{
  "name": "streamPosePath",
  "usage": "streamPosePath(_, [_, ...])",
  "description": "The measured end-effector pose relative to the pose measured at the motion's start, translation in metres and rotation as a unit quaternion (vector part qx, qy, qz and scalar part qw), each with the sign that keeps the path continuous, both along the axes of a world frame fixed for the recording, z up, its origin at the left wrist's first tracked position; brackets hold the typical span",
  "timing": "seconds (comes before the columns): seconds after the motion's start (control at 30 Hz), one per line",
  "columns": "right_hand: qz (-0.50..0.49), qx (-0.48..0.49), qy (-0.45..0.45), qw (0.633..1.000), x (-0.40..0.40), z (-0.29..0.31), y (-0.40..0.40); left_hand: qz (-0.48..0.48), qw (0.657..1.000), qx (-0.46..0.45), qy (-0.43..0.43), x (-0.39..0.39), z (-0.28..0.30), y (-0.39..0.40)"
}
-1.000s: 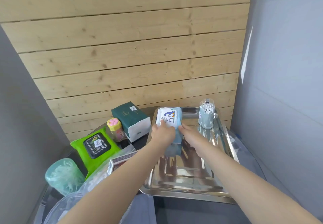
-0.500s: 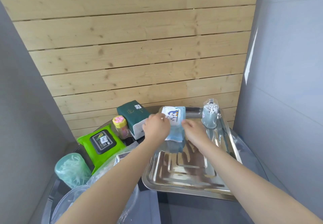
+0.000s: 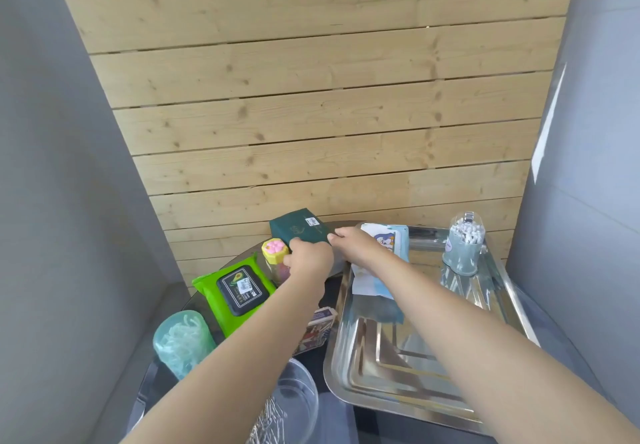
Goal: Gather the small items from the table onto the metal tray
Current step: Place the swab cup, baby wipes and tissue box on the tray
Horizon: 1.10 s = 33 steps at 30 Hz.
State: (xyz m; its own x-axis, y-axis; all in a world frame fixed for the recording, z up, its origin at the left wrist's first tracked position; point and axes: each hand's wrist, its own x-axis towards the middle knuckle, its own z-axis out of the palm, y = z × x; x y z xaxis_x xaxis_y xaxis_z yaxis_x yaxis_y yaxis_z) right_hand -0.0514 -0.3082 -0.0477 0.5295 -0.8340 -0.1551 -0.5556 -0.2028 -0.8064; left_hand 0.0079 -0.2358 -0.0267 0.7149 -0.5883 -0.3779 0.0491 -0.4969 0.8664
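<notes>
- Both hands are on the dark green rectangular tissue pack (image 3: 298, 232), which sits on the bench just left of the shiny metal tray (image 3: 398, 371), off the tray. The left hand (image 3: 309, 263) has its fingers curled round the near left side, and the right hand (image 3: 353, 241) pinches the right edge with its fingers bent.
- The right forearm crosses the tray's far left corner, over the soft blue-and-white tissue packet with a penguin print (image 3: 386, 239) that lies flat on the tray.
- Also on the tray, far right corner: a clear domed plastic jar of white cotton swabs (image 3: 464, 246), standing upright.
- Still on the bench: a small clear tube with a yellow cap and pink bits on top (image 3: 275, 251) right beside the left hand, a bright green soft wet-wipe pack with a black flip lid (image 3: 232, 291), a pale green translucent tub of white floss picks (image 3: 181, 338), a small printed cardboard box (image 3: 320, 322) and a clear round plastic container with metal paper clips (image 3: 291, 405).
- The bench (image 3: 346, 423) is dark and glossy. Behind it is a pale knotty wooden plank wall (image 3: 311, 97), with plain grey walls (image 3: 52, 166) on both sides.
</notes>
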Motion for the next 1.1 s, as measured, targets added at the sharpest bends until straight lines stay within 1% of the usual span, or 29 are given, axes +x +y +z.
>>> streamPosePath(0.17, [-0.057, 0.040, -0.149, 0.986, -0.008, -0.005, 0.006, -0.034, 0.995, -0.064, -0.069, 0.002, 0.010, 0.009])
streamPosePath(0.3, [-0.143, 0.107, -0.278, 0.944, -0.028, 0.003, 0.022, -0.050, 0.988, -0.106, -0.104, -0.010, 0.024, 0.023])
streamPosePath(0.4, [-0.167, 0.143, -0.323, 0.920, -0.048, 0.014, 0.045, -0.058, 0.983, -0.130, -0.113, -0.018, 0.029, 0.037])
streamPosePath(0.5, [-0.194, 0.141, -0.304, 0.922, -0.073, 0.018, 0.073, -0.091, 0.983, -0.124, -0.100, -0.025, 0.028, 0.056])
streamPosePath(0.6, [-0.207, 0.134, -0.265, 0.932, -0.103, 0.019, 0.106, -0.163, 0.976, -0.086, -0.114, -0.035, 0.027, 0.083])
streamPosePath(0.73, [-0.141, 0.162, -0.226, 0.950, -0.130, 0.016, 0.145, -0.227, 0.963, -0.029, -0.139, -0.045, 0.019, 0.108])
streamPosePath(0.87, [-0.119, 0.153, -0.183, 0.964, -0.141, 0.014, 0.162, -0.274, 0.941, 0.024, -0.195, -0.055, 0.011, 0.121])
streamPosePath(0.97, [-0.107, 0.150, -0.169, 0.968, -0.142, 0.014, 0.165, -0.286, 0.935, 0.016, -0.210, -0.058, 0.004, 0.121])
streamPosePath(1.1, [-0.095, 0.144, -0.144, 0.974, -0.143, 0.008, 0.157, -0.281, 0.942, -0.011, -0.186, -0.053, -0.001, 0.115])
